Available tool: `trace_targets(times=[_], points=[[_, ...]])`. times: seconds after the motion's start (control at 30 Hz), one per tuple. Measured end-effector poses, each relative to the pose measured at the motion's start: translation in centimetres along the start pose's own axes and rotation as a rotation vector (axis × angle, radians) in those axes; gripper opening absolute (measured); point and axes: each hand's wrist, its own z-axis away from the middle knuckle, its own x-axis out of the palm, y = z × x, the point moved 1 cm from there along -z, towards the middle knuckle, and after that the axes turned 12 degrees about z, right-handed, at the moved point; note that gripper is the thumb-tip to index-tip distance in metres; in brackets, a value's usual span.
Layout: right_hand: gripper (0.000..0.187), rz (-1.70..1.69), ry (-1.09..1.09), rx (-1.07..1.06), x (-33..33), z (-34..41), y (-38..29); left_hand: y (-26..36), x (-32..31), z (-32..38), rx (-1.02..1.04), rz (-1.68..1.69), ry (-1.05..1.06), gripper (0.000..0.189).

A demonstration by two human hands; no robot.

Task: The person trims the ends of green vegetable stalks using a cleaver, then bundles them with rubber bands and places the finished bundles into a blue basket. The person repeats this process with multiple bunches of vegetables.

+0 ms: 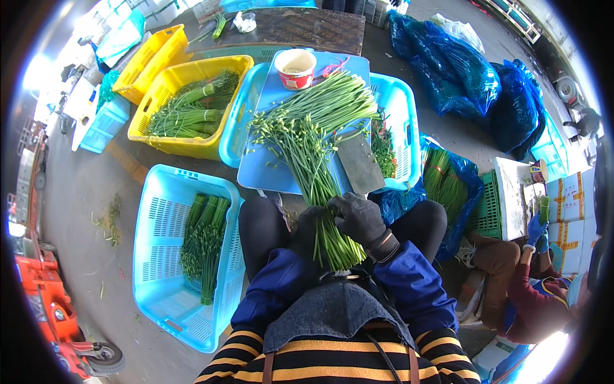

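Note:
A thick bunch of flowering garlic chives runs from the blue board down to my lap, buds away from me and cut ends toward me. My left hand, in a dark glove, is around its left side and partly hidden by the stalks. On the right side, my gloved right hand grips the same bunch with bent fingers. More loose chive stalks lie across the board. A broad cleaver blade rests at the board's right edge. Behind the stalks stands a paper tub.
A light-blue basket with tied bundles stands at left, below a yellow crate of bundles. Another blue basket sits under the board. Blue bags and a seated co-worker are at right.

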Motion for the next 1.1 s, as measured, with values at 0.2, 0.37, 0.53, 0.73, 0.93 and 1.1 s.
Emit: trace_targets(times=[0.2, 0.37, 0.53, 0.73, 0.93, 1.1], points=[[0.018, 0.108, 0.041, -0.047, 0.5, -0.2, -0.3, 1.3, -4.8, -1.0, 0.0, -0.005, 0.048, 0.037], [0.015, 0.044, 0.026, 0.029, 0.1, -0.4, -0.6, 0.7, -1.6, -0.2, -0.037, 0.014, 0.07, 0.037], [0.014, -0.252, -0.066, 0.022, -4.7, 1.1, -0.3, 0.7, -1.4, -0.1, -0.064, 0.071, -0.061, 0.045], [0.015, -0.572, -0.345, -0.248, -12.6, 2.1, 0.3, 0.1, -1.0, -0.8, -0.009, 0.05, -0.09, 0.056], [0.013, -1.238, -0.182, -0.2, -18.8, 2.8, 0.8, 0.0, -0.5, -0.9, 0.006, 0.061, -0.087, 0.061], [0.011, -1.439, 0.056, 0.053, -22.1, 0.8, -0.8, -0.1, -1.0, -1.3, 0.026, 0.068, -0.056, 0.061]])
